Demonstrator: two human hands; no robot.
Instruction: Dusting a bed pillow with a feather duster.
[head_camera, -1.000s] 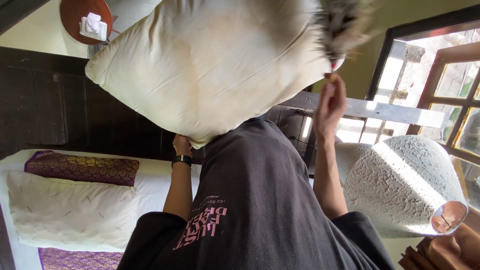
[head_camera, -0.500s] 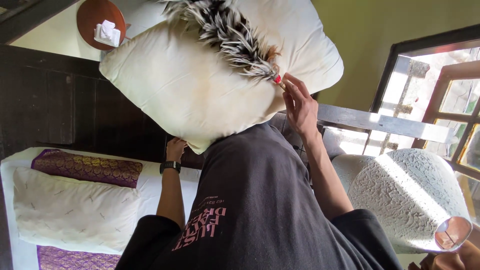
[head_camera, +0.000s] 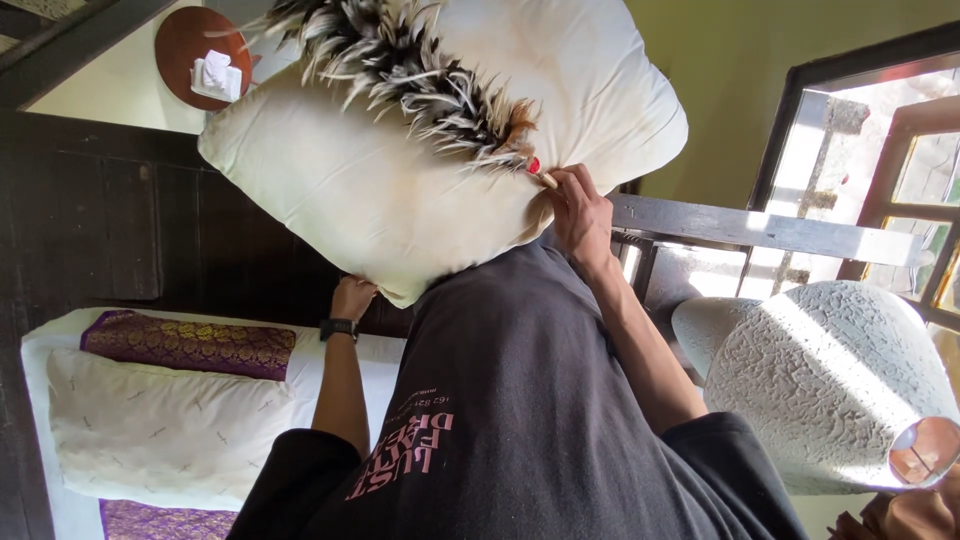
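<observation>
In the head view, we see our right hand (head_camera: 580, 215), right of centre, closed tight around the handle of a feather duster (head_camera: 420, 80); its plumes lie across the cream pillow (head_camera: 400, 190), which fills the upper middle of the frame; our left hand (head_camera: 352, 297), below the pillow at centre left, pinches its lower corner. We judge the brushing of the pillow's face to be in mid-stroke; a further stroke would call for a firm corner hold and light feather pressure. A white bed pillow (head_camera: 150, 430) lies at lower left; a textured lampshade (head_camera: 830, 390) sits at lower right.
</observation>
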